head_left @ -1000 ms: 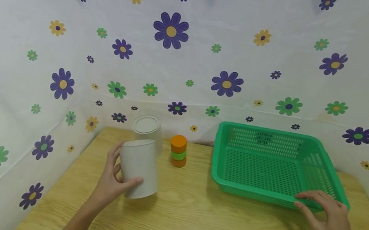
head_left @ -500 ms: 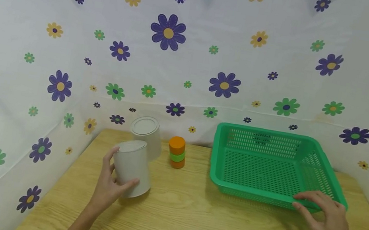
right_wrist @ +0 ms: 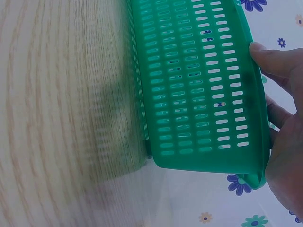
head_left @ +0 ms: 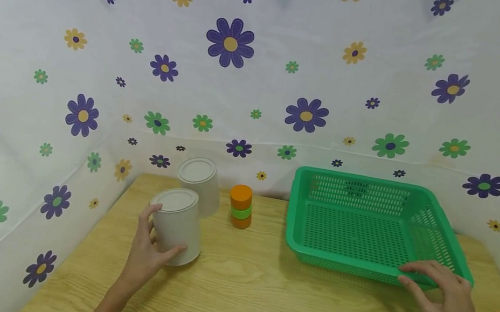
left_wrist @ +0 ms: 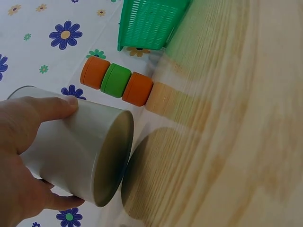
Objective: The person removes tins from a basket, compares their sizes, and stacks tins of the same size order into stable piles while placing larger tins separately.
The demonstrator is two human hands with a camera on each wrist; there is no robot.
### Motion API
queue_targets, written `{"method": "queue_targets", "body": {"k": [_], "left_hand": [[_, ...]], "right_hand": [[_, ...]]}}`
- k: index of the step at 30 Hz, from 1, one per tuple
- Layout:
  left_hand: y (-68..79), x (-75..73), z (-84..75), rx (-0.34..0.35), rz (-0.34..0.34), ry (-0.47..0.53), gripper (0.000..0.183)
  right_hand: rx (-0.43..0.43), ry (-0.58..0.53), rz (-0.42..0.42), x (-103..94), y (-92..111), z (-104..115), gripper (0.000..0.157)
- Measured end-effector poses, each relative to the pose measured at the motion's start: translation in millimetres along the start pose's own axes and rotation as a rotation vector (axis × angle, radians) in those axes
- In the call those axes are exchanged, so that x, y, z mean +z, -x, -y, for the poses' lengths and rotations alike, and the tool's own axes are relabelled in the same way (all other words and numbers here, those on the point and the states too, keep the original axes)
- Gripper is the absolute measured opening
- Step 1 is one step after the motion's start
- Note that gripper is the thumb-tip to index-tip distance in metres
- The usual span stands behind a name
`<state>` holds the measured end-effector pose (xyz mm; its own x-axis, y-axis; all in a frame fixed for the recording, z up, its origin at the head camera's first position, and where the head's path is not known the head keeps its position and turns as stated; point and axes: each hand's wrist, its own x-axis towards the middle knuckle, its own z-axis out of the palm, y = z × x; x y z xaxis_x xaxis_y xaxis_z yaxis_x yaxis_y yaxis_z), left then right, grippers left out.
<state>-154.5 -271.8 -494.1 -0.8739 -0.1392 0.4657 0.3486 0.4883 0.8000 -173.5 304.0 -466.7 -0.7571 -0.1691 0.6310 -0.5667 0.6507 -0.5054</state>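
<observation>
My left hand (head_left: 145, 251) grips a plain off-white can (head_left: 178, 232) from its left side, thumb across the front and fingers round the back. In the left wrist view the can (left_wrist: 71, 142) leans slightly, its base just over or touching the table; I cannot tell which. Behind it stands a second off-white can (head_left: 207, 187). At the right, my right hand (head_left: 448, 302) pinches the near rim of a green plastic basket (head_left: 346, 263) by its right corner. The right wrist view shows the thumb on the rim of the basket (right_wrist: 189, 160), with the other fingers partly hidden.
A short stack of round orange and green pieces (head_left: 241, 206) stands between the cans and the basket. The wooden table (head_left: 247, 297) meets a white flower-printed cloth (head_left: 262, 81) at the back and sides.
My left hand has brought the can left and down, turning it from a strong tilt to nearly upright. The right hand stays at the basket rim.
</observation>
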Motion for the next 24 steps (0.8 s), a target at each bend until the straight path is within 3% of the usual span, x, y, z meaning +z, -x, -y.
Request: {"method": "queue_targets", "body": {"k": [8, 15, 18, 24], "left_hand": [[4.3, 1.4, 0.5, 0.031, -0.109, -0.073, 0.107], [7.6, 3.1, 0.7, 0.085, -0.155, -0.012, 0.083], [8.5, 3.5, -8.2, 0.120, -0.170, -0.004, 0.075], [8.4, 2.4, -25.4, 0.145, -0.178, -0.027, 0.075]], "right_hand": [[0.005, -0.016, 0.009, -0.4, 0, 3, 0.038], [0.017, -0.012, 0.014, -1.6, 1, 4, 0.036], [0.018, -0.018, 0.015, -1.7, 1, 4, 0.036], [0.012, -0.020, 0.005, -0.9, 1, 2, 0.037]]}}
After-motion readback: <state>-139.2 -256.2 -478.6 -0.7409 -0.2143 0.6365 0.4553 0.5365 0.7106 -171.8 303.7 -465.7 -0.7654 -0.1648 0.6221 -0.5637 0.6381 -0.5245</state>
